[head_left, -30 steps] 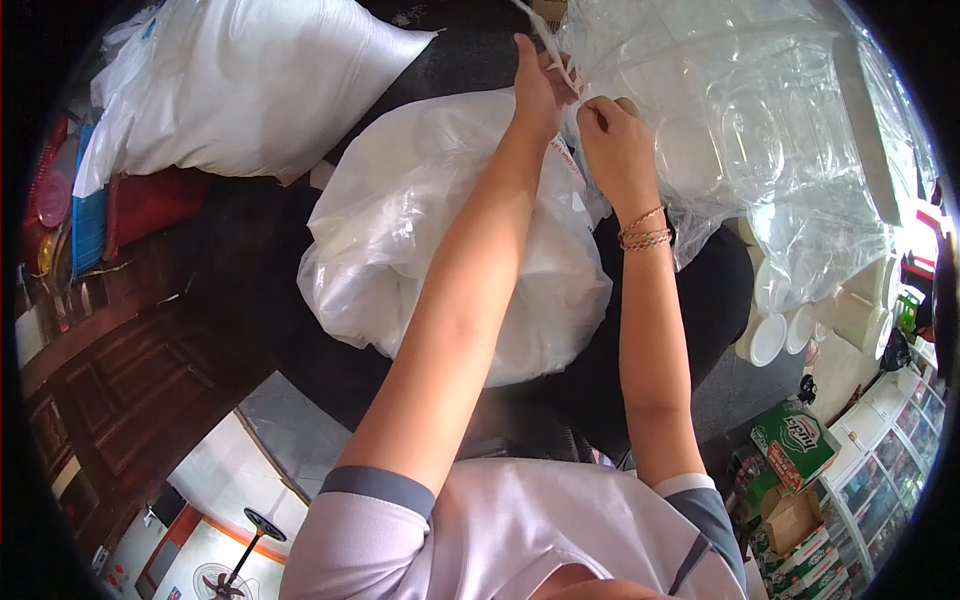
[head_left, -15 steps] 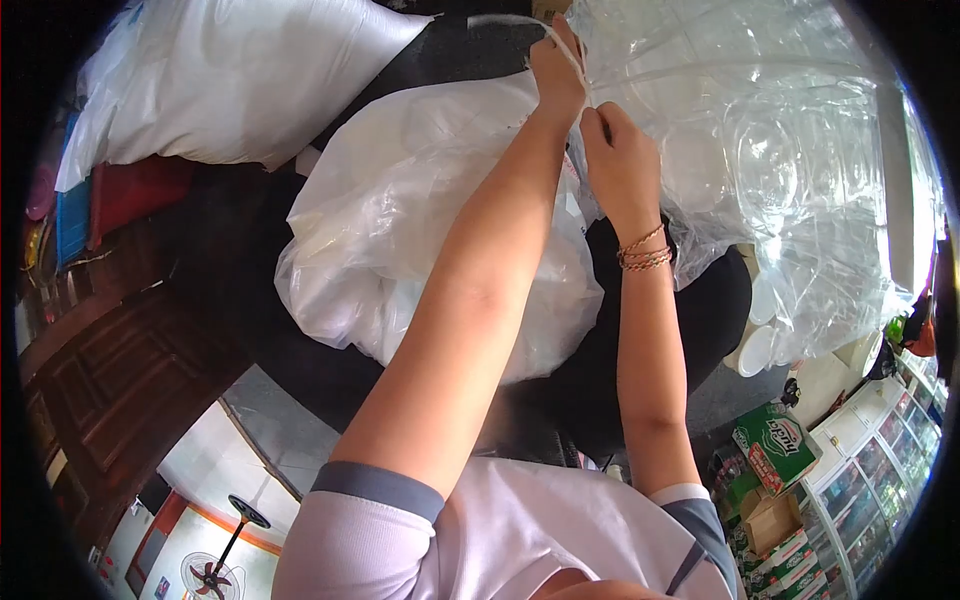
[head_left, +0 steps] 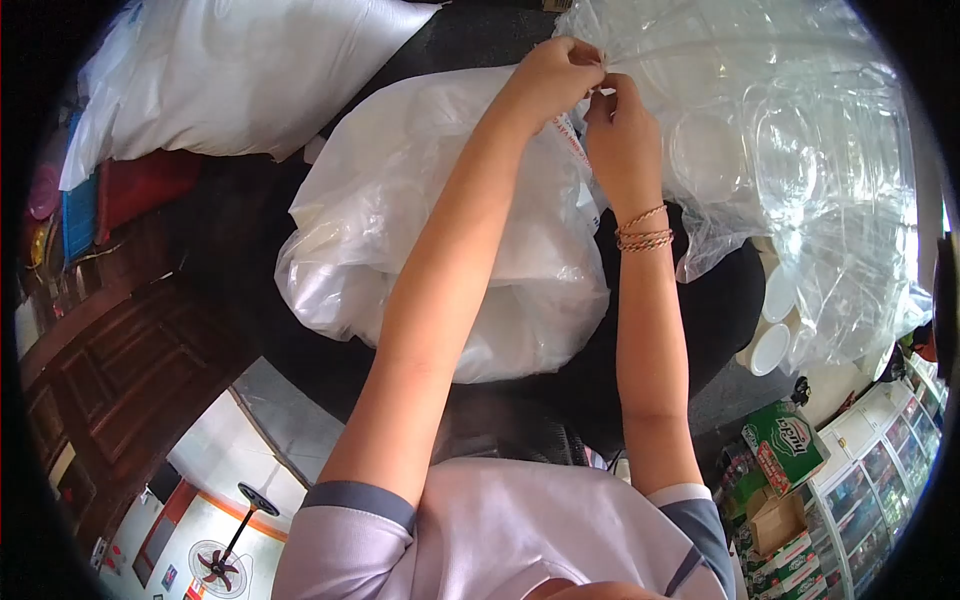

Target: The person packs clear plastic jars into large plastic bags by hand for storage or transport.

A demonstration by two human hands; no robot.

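My left hand (head_left: 565,78) and my right hand (head_left: 625,125) meet at the gathered neck of a large clear plastic bag (head_left: 690,60). Both are closed, with fingertips pinched close together on the bunched plastic. Any strip between the fingertips is too small to make out. Clear rounded plastic containers (head_left: 785,165) show through the bag on the right. Under my left forearm, a whitish translucent plastic bag (head_left: 400,180) bulges across my lap. A strip with red print (head_left: 572,140) shows just below my hands.
A big white sack (head_left: 240,80) lies at the upper left. White round tubs (head_left: 768,348) sit beside the clear bag. Green cartons (head_left: 785,445) stand at the lower right near a glass-fronted cabinet (head_left: 870,490). A fan (head_left: 217,565) and a wooden door (head_left: 130,370) are at lower left.
My left hand has come down and its fingers now pinch beside my right hand. The thin whitish strip looped over it earlier is no longer visible. My right hand has barely moved.
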